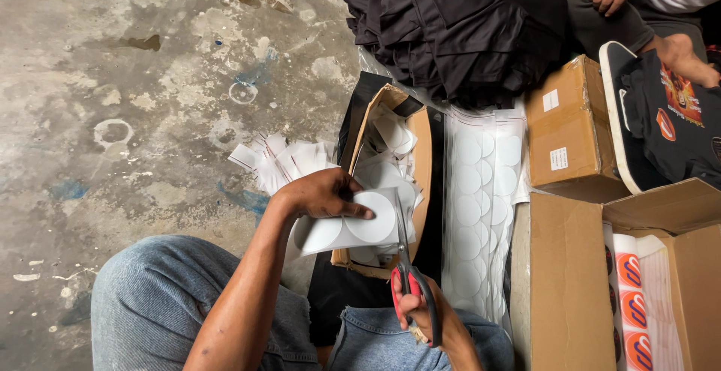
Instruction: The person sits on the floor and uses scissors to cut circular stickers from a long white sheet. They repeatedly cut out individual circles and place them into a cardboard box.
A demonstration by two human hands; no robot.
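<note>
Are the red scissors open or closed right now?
Open. The red scissors in the right hand have their blades spread around the edge of the white sticker sheet held by the left hand.

Sticker sheet (pixel 353 228) over open box (pixel 420 153) — scissors (pixel 409 273) just right; cartons (pixel 571 138) farther right, garments (pixel 458 25) behind.

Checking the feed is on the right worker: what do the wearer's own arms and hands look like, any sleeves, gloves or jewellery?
Both arms are bare to the frame edge, with no sleeve in view. The left hand and right hand wear no gloves, and no ring, watch or bracelet shows. Below them are blue denim jeans.
</note>
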